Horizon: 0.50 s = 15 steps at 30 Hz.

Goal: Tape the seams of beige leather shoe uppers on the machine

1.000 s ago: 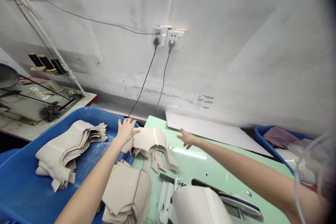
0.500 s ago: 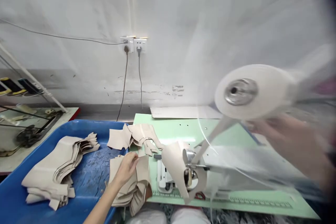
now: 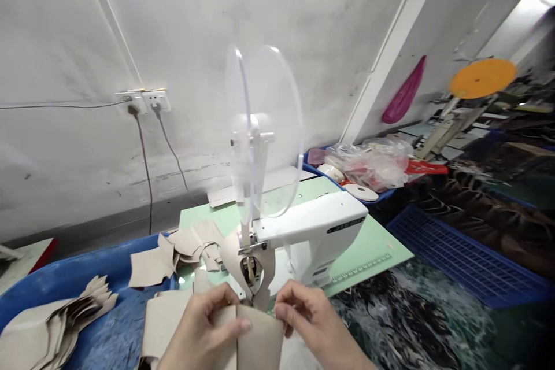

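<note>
In front of the machine, my left hand [image 3: 217, 324] pinches a beige leather-like piece [image 3: 260, 338] between thumb and fingers. On its right edge, my right hand [image 3: 309, 319] has closed thumb and fingertips. Just beyond my hands is a white sewing-type machine [image 3: 314, 222], and another beige cut piece [image 3: 234, 257] hangs around its working head. Above that head stands a clear round reel guard [image 3: 277, 127]. A stack of beige pieces [image 3: 162, 321] lies left of my left hand, partly hidden by it.
A blue tub [image 3: 125, 324] at the left holds a pile of beige pieces [image 3: 47, 326]. Loose beige cutouts [image 3: 195, 243] lie on the green tabletop [image 3: 377, 243]. At the back right, another bin holds clear plastic bags [image 3: 377, 159]. A blue crate [image 3: 468, 260] and dark scraps are at the right.
My view has turned right. My right hand has come down from beside the white disc to the beige piece. My left hand has moved from the stack and grips that piece too.
</note>
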Available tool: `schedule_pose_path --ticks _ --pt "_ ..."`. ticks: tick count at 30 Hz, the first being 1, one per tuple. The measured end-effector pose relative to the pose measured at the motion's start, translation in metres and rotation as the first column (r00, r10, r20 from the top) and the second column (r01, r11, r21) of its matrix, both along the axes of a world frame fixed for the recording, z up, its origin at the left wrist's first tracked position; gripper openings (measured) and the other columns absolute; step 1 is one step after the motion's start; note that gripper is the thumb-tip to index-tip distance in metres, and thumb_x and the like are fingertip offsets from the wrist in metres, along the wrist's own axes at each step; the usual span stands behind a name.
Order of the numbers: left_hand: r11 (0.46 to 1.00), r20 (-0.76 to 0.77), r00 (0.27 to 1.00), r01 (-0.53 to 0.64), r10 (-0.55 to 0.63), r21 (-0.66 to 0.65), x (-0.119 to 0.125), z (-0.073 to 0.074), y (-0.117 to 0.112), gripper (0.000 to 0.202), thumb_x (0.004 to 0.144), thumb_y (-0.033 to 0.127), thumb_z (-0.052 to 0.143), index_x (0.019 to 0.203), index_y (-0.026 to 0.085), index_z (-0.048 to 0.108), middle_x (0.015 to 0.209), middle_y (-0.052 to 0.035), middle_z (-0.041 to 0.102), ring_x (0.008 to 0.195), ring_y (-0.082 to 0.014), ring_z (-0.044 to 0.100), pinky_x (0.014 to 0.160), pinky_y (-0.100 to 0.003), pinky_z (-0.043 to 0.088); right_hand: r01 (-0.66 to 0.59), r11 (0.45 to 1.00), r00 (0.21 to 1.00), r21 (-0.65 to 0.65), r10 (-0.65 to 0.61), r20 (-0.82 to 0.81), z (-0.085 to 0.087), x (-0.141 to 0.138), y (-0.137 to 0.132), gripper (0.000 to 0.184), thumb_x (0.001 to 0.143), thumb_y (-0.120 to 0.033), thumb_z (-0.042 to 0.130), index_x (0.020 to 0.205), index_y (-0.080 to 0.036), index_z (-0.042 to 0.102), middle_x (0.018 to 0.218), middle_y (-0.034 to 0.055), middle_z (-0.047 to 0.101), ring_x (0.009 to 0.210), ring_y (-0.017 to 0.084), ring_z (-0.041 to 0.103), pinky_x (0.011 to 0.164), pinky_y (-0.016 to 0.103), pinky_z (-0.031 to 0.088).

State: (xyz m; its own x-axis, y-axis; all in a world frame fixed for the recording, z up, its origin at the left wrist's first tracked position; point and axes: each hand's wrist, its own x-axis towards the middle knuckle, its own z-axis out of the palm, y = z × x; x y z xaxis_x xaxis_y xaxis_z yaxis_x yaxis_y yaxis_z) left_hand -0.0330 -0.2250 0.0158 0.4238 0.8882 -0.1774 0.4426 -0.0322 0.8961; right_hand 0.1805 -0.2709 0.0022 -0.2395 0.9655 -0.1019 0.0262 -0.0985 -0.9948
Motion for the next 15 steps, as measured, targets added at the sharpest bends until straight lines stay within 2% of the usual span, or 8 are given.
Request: schedule_pose_path --ticks 2,4,5,7,9,11,13,15 --pt "0.995 0.051 0.994 -0.095 0.097 -0.04 0.005 0.009 0.009 0.044 0.07 0.059 0.067 0.059 0.02 0.05 0.058 0.0024 0.044 0.058 -0.0132 0.039 0.051 -0.022 0.033 -0.072 0.993 0.984 -0.089 0.056 -0.169 0.001 0.003 0.008 0.037 0.079 -0.049 0.072 0.104 -0.024 0.061 0.085 0.002 0.06 0.073 0.015 0.055 0.061 0.023 0.046" --pt "0.995 0.079 0.993 -0.082 0.086 -0.05 0.008 0.014 0.011 0.047 0.069 0.059 0.069 0.057 0.018 0.049 0.057 0.0027 0.042 0.057 -0.012 0.037 0.05 -0.021 0.032 -0.122 0.978 0.959 -0.166 0.073 -0.275 -0.002 0.002 0.012 0.053 0.073 -0.044 0.079 0.117 -0.025 0.056 0.085 0.0 0.058 0.071 0.012 0.052 0.061 0.021 0.044" --pt "0.997 0.091 0.994 -0.062 0.066 -0.047 0.009 0.016 0.01 0.046 0.069 0.059 0.07 0.058 0.018 0.051 0.058 0.0025 0.043 0.058 -0.0119 0.038 0.051 -0.02 0.032 -0.107 0.978 0.956 -0.178 0.052 -0.288 -0.004 0.001 0.013 0.05 0.071 -0.041 0.081 0.112 -0.023 0.059 0.08 -0.0014 0.055 0.068 0.01 0.049 0.061 0.02 0.041" --pt "0.999 0.11 0.994 -0.02 0.025 -0.049 0.01 0.018 0.007 0.044 0.069 0.057 0.071 0.062 0.017 0.056 0.061 0.0016 0.048 0.06 -0.0123 0.041 0.053 -0.02 0.034 -0.033 0.989 0.965 -0.145 -0.006 -0.262 -0.006 -0.001 0.014 0.031 0.074 -0.04 0.079 0.087 -0.015 0.065 0.072 -0.0023 0.048 0.068 0.008 0.044 0.062 0.017 0.037" --pt "0.997 0.105 0.994 0.01 -0.002 -0.079 0.008 0.017 0.006 0.042 0.069 0.056 0.072 0.067 0.016 0.06 0.064 0.0008 0.051 0.062 -0.0131 0.043 0.054 -0.02 0.036 0.028 0.991 0.962 -0.131 -0.062 -0.266 -0.005 -0.001 0.017 0.034 0.077 -0.042 0.076 0.069 -0.012 0.061 0.069 -0.0015 0.047 0.068 0.008 0.042 0.061 0.017 0.035" --pt "0.996 0.069 0.997 -0.012 0.019 -0.093 0.005 0.015 0.009 0.043 0.073 0.058 0.067 0.068 0.016 0.06 0.065 0.0006 0.05 0.063 -0.0137 0.044 0.055 -0.02 0.036 0.085 0.977 0.939 -0.196 -0.144 -0.311 -0.001 0.0 0.021 0.035 0.079 -0.046 0.074 0.075 -0.012 0.064 0.07 0.0003 0.053 0.068 0.01 0.047 0.061 0.019 0.038" --pt "0.994 0.031 0.995 -0.094 0.096 -0.06 0.003 0.012 0.015 0.045 0.08 0.059 0.059 0.065 0.016 0.057 0.064 0.0013 0.046 0.063 -0.0133 0.042 0.056 -0.021 0.035 0.129 0.954 0.905 -0.272 -0.225 -0.362 0.0 0.0 0.027 0.037 0.079 -0.048 0.072 0.086 -0.012 0.069 0.075 0.0041 0.061 0.07 0.014 0.054 0.064 0.023 0.043" --pt "0.985 0.024 0.985 -0.173 0.173 -0.019 0.003 0.007 0.021 0.048 0.083 0.06 0.054 0.062 0.017 0.052 0.063 0.0024 0.041 0.061 -0.0125 0.038 0.054 -0.021 0.033 0.154 0.939 0.871 -0.309 -0.276 -0.406 -0.003 -0.002 0.031 0.037 0.081 -0.048 0.07 0.09 -0.012 0.071 0.075 0.0061 0.063 0.07 0.017 0.058 0.065 0.026 0.046"
